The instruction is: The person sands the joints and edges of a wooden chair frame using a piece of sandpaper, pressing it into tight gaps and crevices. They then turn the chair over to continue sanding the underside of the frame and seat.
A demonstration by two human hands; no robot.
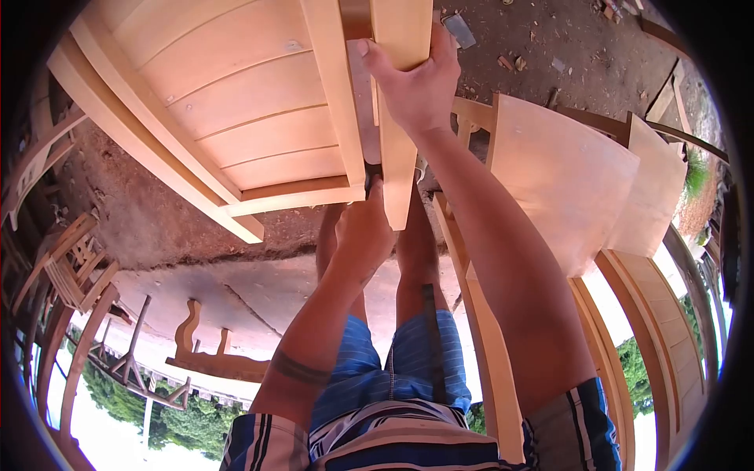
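My right hand grips the upper part of a pale wooden post, with the thumb on one side and the fingers round the far edge. Lower down, my left hand is closed round a dark handle whose far part runs into the narrow gap beside the post. What tool the handle belongs to is hidden. Left of the gap stands a pale slatted wooden panel in a frame, close to the post.
Wooden panels and long frame pieces stand at the right. A curved wooden piece and a metal stand are at the lower left. Bare soil with scraps shows at the top.
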